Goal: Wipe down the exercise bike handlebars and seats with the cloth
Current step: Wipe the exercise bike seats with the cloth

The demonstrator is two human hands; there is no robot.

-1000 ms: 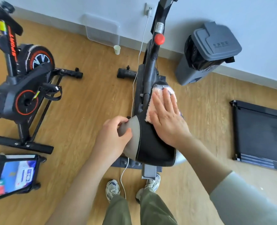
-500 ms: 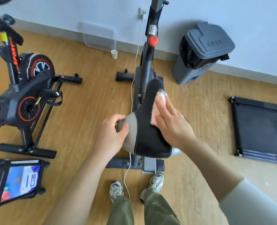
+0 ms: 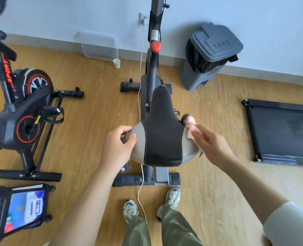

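The left hand (image 3: 118, 144) grips the seat (image 3: 162, 132) at its grey left edge, fingers curled round it. The right hand (image 3: 211, 142), fingers fairly straight (somewhat blurred), presses the pink cloth (image 3: 190, 129) against the right edge.

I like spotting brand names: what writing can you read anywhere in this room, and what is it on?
"SPORT": orange letters on the frame of the left exercise bike.
Grey bin lid: raised characters, too blurred to read.
White sticker on the middle bike's post: too small.
Tablet screen: blurred.
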